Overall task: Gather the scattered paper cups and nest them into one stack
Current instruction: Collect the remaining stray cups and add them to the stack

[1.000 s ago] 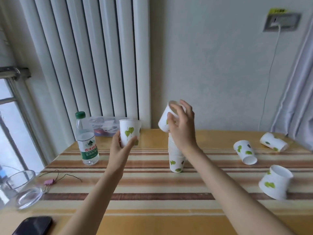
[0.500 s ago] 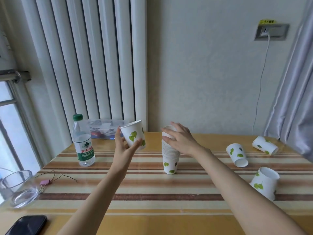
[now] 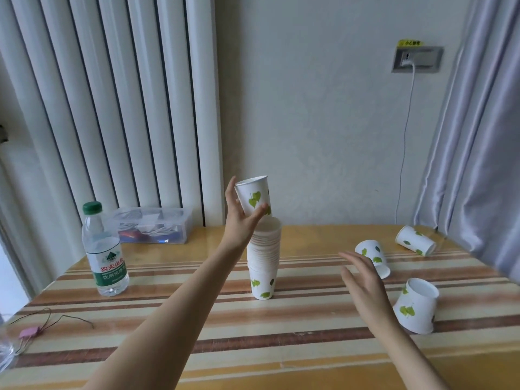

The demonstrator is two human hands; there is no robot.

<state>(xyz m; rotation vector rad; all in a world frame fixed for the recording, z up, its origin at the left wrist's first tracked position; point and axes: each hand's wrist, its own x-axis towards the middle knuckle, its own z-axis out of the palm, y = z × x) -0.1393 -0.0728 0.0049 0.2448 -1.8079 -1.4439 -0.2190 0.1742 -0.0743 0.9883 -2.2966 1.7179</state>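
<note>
A: What worries you here?

B: The stack (image 3: 263, 260) on the striped bench (image 3: 309, 319). It is tall, narrow at the base, and nobody is steadying it. If the held cup (image 3: 253, 196) comes down off-centre or tilted, I think it could catch the top rim and tip the whole column.

A: And the hands?

B: The left hand (image 3: 240, 220) grips that cup upright between thumb and fingers, just above the stack's mouth. The right hand (image 3: 363, 280) is spread open and empty, reaching toward the nearest fallen cup (image 3: 372, 256) without touching it.

A: Any other risk?

B: A careless sweep could roll that cup away, or knock the tilted cup (image 3: 416, 306) near the edge. The far cup (image 3: 415, 240) lies well apart.
</note>
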